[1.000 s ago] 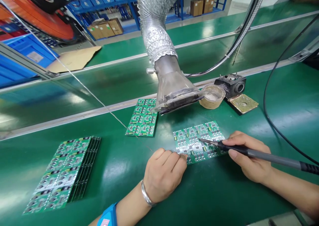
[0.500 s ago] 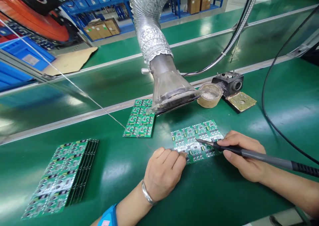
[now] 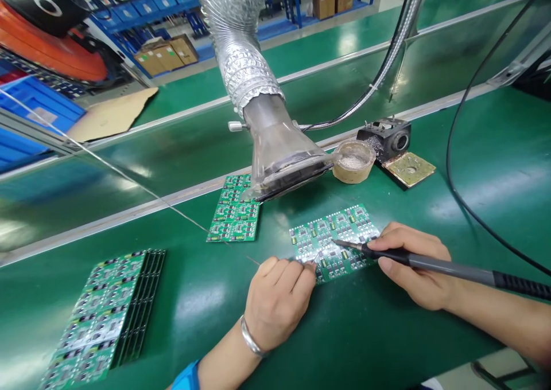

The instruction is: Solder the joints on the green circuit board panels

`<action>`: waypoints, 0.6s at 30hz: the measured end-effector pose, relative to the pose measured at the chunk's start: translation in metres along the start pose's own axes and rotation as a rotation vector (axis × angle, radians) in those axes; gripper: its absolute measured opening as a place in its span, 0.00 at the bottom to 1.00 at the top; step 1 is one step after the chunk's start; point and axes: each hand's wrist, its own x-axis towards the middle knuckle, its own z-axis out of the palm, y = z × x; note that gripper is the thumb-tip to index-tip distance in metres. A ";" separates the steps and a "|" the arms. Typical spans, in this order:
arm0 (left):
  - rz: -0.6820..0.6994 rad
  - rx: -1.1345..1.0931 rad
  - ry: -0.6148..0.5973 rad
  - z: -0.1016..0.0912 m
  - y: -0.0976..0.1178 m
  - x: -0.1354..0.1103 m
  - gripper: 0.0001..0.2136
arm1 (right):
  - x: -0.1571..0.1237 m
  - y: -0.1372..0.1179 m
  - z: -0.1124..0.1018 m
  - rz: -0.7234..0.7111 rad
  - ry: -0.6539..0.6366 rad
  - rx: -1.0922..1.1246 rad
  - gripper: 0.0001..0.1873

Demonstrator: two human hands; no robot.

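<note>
A green circuit board panel (image 3: 307, 238) lies on the bench in front of me, dotted with small chips and yellow-green parts. My right hand (image 3: 413, 264) is closed around a soldering iron (image 3: 451, 268), whose tip rests at or just above the middle of the panel. At the panel's lower left edge, my left hand (image 3: 279, 301) is closed in a pinch on a thin solder wire (image 3: 253, 260). The wire's short end sticks out over the board near the iron tip; whether they touch, I cannot tell.
Further left stands a stack of board panels (image 3: 101, 309), with more panels (image 3: 235, 215) beneath the fume extractor nozzle (image 3: 284, 149). A round tub (image 3: 353, 163) sits beside the iron stand (image 3: 385, 137) and its sponge tray (image 3: 408, 169). A black cable (image 3: 451, 166) loops at right.
The whole view has shifted slightly, so most things appear further left. Both hands keep their grips, and the iron tip stays over about the same spot on the panel.
</note>
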 end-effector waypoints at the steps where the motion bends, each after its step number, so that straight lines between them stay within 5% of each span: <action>1: 0.001 0.000 0.001 0.000 0.000 0.001 0.09 | 0.000 0.000 -0.001 -0.005 0.005 0.004 0.12; 9: -0.131 -0.232 -0.051 -0.020 0.001 0.015 0.01 | -0.002 0.009 -0.024 0.091 0.051 0.012 0.06; 14: -0.355 -0.621 -0.161 -0.022 0.032 0.015 0.05 | -0.005 0.015 -0.032 0.108 0.093 0.047 0.06; 18: -0.342 -0.706 -0.195 -0.018 0.047 0.016 0.04 | -0.005 0.017 -0.028 0.098 0.100 0.025 0.06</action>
